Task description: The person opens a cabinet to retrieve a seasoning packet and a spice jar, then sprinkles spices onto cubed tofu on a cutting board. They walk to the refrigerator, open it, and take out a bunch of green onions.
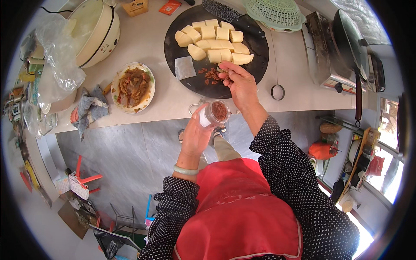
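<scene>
My left hand (196, 135) holds a small clear jar (219, 112) of reddish-brown dried bits at the counter's front edge. Over the right front part of a round black cutting board (214, 92), my right hand (239, 81) has its thumb and fingers pinched together beside a small pile of reddish dried spice pieces (212, 75). A small pale item seems to be between the fingertips; what it is, I cannot tell. Peeled potato chunks (216, 42) cover the board's middle, with a white filter sachet (185, 68) to their front left. A cleaver (227, 13) lies across the board's back edge.
Left of the board stand a plate of brown sauced food (133, 87), a grey cloth (92, 105) and a large cream enamel pot (97, 35). A black ring (278, 92) lies to the right. Behind are a green colander (274, 14) and a wok (349, 42) on a gas stove (328, 65).
</scene>
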{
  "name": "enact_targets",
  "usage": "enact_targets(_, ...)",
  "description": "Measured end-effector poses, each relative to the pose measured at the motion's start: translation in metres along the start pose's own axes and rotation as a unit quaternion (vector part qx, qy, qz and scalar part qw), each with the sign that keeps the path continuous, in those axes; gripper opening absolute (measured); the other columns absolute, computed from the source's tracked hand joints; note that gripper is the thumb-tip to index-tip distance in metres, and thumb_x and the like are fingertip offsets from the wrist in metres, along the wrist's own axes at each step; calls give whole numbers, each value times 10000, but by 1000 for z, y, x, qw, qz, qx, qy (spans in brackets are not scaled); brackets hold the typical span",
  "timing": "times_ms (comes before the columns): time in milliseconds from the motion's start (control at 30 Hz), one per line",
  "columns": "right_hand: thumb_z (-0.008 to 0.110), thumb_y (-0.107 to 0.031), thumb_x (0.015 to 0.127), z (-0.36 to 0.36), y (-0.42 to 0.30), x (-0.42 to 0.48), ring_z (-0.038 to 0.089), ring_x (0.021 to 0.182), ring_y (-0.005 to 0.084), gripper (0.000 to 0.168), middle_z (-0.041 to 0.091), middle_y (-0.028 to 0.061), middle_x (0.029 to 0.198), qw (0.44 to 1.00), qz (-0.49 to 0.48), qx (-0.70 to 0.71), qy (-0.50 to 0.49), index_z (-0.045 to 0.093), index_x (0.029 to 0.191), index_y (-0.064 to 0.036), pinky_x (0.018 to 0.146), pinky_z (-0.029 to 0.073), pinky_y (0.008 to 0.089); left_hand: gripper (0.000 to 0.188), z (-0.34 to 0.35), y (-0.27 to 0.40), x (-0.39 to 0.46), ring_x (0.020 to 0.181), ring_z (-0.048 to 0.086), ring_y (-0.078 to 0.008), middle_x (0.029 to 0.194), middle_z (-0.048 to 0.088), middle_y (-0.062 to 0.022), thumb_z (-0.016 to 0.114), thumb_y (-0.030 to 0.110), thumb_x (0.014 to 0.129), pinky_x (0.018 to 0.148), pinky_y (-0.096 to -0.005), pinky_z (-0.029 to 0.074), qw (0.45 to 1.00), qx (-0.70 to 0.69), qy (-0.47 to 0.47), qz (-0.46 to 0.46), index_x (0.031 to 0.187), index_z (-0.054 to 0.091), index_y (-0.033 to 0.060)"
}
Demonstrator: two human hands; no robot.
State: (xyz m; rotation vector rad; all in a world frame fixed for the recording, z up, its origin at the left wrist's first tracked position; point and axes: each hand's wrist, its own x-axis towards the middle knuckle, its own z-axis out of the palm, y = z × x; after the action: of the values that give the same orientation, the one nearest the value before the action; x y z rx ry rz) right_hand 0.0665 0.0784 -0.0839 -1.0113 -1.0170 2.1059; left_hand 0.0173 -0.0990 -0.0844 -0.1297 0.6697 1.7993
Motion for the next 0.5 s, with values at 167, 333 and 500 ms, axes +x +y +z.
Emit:
enact_targets(167,457,3,883,-20,-2,2,545,811,154,247,596,99,967,996,18,92,0,578,1097,26,694,445,251,436,1,1,1,1133,479,-263,1239,473,-129,285,299,983,946,-412,400,1000,-5,18,-5,1292,349,-1)
enact_targets(333,489,-65,881,-24,-18,-18,535,864,182,226,557,89,941,982,65,173,30,556,1077,23,766,464,293,430,5,2,0,1153,467,-260,1250,465,-128,273,296,986,966,-421,388,1000,-5,22,-13,1289,356,3)
enact_targets(500,486,-134,901,8,-46,-62,544,928,221,225,571,97,970,979,69,193,-11,567,1044,19,866,445,347,421,1,-2,-1,1156,464,-261,1254,457,-125,280,289,985,971,-422,388,1000,1,9,-14,1282,366,3)
